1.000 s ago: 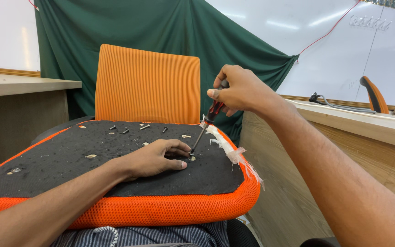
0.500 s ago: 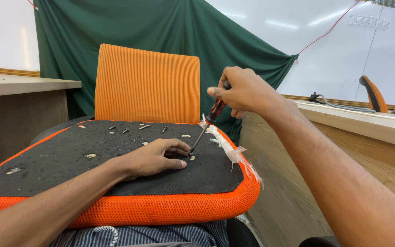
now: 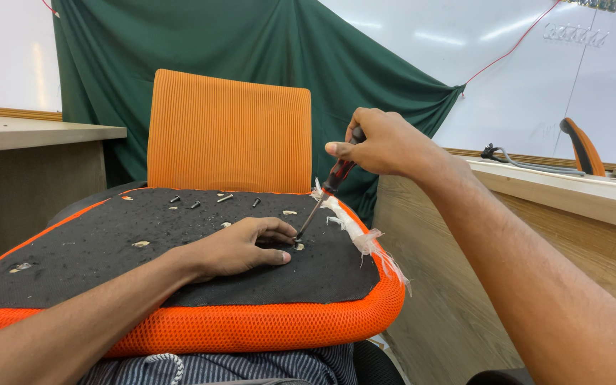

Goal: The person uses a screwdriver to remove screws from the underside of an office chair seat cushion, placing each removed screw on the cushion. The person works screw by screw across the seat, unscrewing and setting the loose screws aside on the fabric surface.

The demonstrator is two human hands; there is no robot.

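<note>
The right hand [image 3: 383, 146] has its grip closed around the handle of a screwdriver [image 3: 320, 200], which slants down so its tip meets the black underside of an orange seat cushion [image 3: 251, 328] lying across the person's lap. The left hand [image 3: 240, 246] rests flat on that black surface, fingers loosely spread and pinching nothing, fingertips beside the tip. Loose screws [image 3: 225, 197] lie near the cushion's far edge, before an orange chair back [image 3: 229, 132].
</note>
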